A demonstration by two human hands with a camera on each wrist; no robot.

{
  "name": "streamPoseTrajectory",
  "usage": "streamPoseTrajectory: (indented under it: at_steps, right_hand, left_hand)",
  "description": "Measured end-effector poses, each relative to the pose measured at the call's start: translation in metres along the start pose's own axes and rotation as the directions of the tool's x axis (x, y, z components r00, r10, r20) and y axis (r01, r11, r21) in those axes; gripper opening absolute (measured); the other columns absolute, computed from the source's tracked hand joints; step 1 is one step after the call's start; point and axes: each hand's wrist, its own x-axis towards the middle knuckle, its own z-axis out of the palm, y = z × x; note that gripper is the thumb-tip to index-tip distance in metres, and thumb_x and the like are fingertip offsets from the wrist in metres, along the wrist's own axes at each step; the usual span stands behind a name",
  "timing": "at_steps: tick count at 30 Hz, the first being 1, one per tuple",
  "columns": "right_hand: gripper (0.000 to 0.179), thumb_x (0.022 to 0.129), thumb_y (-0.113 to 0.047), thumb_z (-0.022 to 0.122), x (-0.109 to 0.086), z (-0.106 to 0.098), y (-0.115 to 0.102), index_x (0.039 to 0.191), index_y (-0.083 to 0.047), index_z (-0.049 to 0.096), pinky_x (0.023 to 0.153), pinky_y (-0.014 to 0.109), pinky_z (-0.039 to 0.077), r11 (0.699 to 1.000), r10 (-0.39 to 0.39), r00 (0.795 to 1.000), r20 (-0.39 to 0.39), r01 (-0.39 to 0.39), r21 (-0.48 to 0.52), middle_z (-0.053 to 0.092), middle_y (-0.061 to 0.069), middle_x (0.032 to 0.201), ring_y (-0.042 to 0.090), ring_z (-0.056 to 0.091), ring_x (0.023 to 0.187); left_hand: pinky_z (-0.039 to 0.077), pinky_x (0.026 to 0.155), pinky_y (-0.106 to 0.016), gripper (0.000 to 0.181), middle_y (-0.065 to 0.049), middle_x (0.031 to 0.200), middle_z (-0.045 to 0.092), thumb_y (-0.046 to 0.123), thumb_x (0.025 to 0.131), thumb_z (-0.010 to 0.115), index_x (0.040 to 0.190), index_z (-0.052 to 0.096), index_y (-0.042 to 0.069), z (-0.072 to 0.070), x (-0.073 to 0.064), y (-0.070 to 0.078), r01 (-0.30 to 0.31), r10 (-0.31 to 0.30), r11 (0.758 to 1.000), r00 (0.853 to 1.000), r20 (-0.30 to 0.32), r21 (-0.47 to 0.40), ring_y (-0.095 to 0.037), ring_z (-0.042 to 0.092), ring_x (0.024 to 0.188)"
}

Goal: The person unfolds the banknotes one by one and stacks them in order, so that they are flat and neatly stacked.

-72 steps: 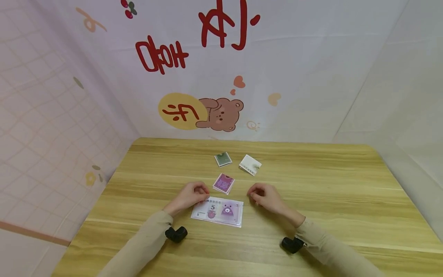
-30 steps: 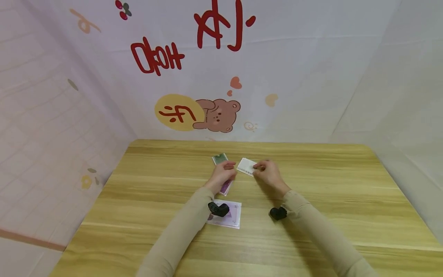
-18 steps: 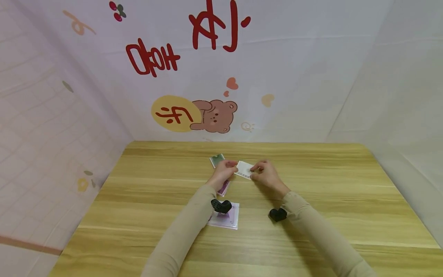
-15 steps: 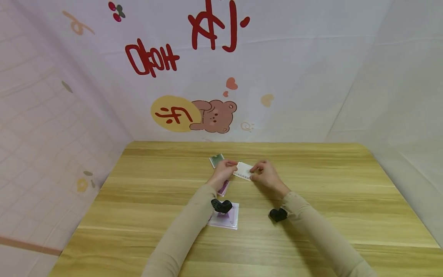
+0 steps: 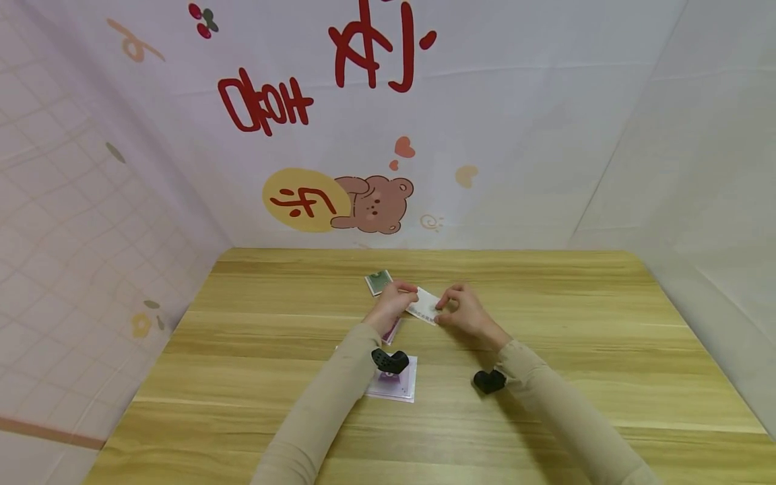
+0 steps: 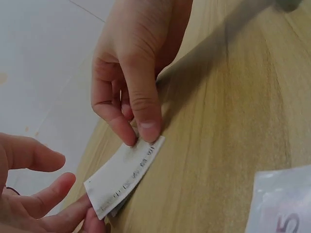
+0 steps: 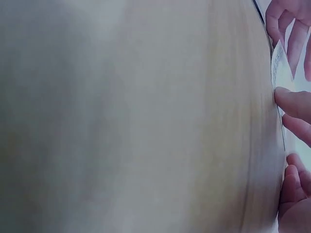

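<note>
In the head view a white folded play banknote [image 5: 426, 307] with a line of print along one edge is stretched between my two hands. My right hand [image 5: 463, 311] pinches its right end; in the left wrist view the thumb lies on top of the paper near its printed edge. At the other end, the thumb and forefinger of my left hand [image 5: 391, 306] grip the corner, the remaining fingers spread apart. Below the note the table shows, and the paper bows slightly. A folded purple note [image 5: 393, 331] is partly hidden under my left hand, beside a folded green note [image 5: 378, 282].
Nearer me a flat purple 5 note [image 5: 397, 387] lies on the wooden table [image 5: 545, 323], partly covered by my left sleeve and the black wrist camera [image 5: 391, 362]. A printed white cloth [image 5: 515, 135] hangs behind the far edge.
Both hands have moved from beside the flat 5 note to the white folded note. The left hand has taken its left end, and the note has shifted slightly towards me and turned.
</note>
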Motion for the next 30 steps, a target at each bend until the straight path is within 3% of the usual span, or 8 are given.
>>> streamPoseTrajectory:
  at_steps: [7,12,16,21,25,30]
  right_hand:
    - [0.015,0.074,-0.005,0.08,-0.009,0.004,-0.001,0.077,-0.006,0.066,0.095,0.055,0.029,0.999,-0.02,1.0,0.013,0.02,-0.037,0.053,0.022,0.112,0.042,0.04,0.11]
    - [0.013,0.075,-0.004,0.078,-0.016,0.007,-0.003,0.08,-0.007,0.066,0.089,0.047,0.035,0.999,-0.042,0.999,0.012,0.043,-0.017,0.06,0.015,0.101,0.035,0.048,0.101]
    - [0.01,0.078,-0.001,0.075,-0.022,0.006,-0.005,0.084,-0.004,0.066,0.079,0.039,0.039,0.998,-0.055,0.998,0.017,0.054,0.033,0.059,0.011,0.09,0.029,0.051,0.089]
    - [0.008,0.087,-0.003,0.068,-0.031,-0.001,-0.011,0.092,-0.001,0.062,0.074,0.034,0.048,0.989,0.001,1.0,0.009,-0.002,0.146,0.06,0.013,0.095,0.026,0.06,0.087]
    - [0.008,0.092,-0.002,0.061,-0.038,-0.01,-0.014,0.097,0.004,0.058,0.069,0.034,0.051,0.959,0.044,0.999,0.021,-0.048,0.28,0.06,0.019,0.099,0.03,0.063,0.086]
    - [0.019,0.096,-0.002,0.054,-0.044,-0.019,-0.016,0.109,0.011,0.054,0.071,0.04,0.055,0.896,0.082,0.994,0.074,-0.106,0.431,0.061,0.026,0.102,0.032,0.064,0.086]
  left_hand:
    - [0.045,0.084,-0.03,0.035,-0.021,0.116,0.056,-0.009,0.081,0.057,0.116,0.055,-0.01,0.004,-0.002,0.0,-0.069,0.07,0.997,0.996,0.05,-0.019,-0.024,0.052,0.101]
    - [0.044,0.077,-0.024,0.037,-0.019,0.105,0.059,-0.018,0.077,0.051,0.113,0.057,-0.01,0.005,-0.003,-0.005,-0.103,0.105,0.994,0.994,0.039,-0.044,-0.023,0.053,0.096]
    - [0.044,0.074,-0.022,0.037,-0.017,0.102,0.062,-0.02,0.076,0.048,0.11,0.059,-0.01,0.004,-0.006,-0.007,-0.129,0.131,0.99,0.991,0.033,-0.058,-0.024,0.056,0.096]
    - [0.043,0.071,-0.022,0.036,-0.015,0.097,0.064,-0.019,0.075,0.047,0.107,0.061,-0.01,0.002,-0.011,-0.006,-0.159,0.163,0.985,0.985,0.055,-0.066,-0.019,0.057,0.09]
    - [0.043,0.07,-0.022,0.035,-0.013,0.094,0.064,-0.019,0.075,0.047,0.104,0.062,-0.008,0.001,-0.015,-0.005,-0.176,0.18,0.983,0.981,0.078,-0.054,-0.016,0.056,0.085]
    - [0.044,0.068,-0.023,0.032,-0.013,0.094,0.065,-0.019,0.075,0.05,0.103,0.063,-0.008,0.005,-0.019,-0.005,-0.218,0.217,0.976,0.967,0.135,-0.006,-0.015,0.057,0.084]
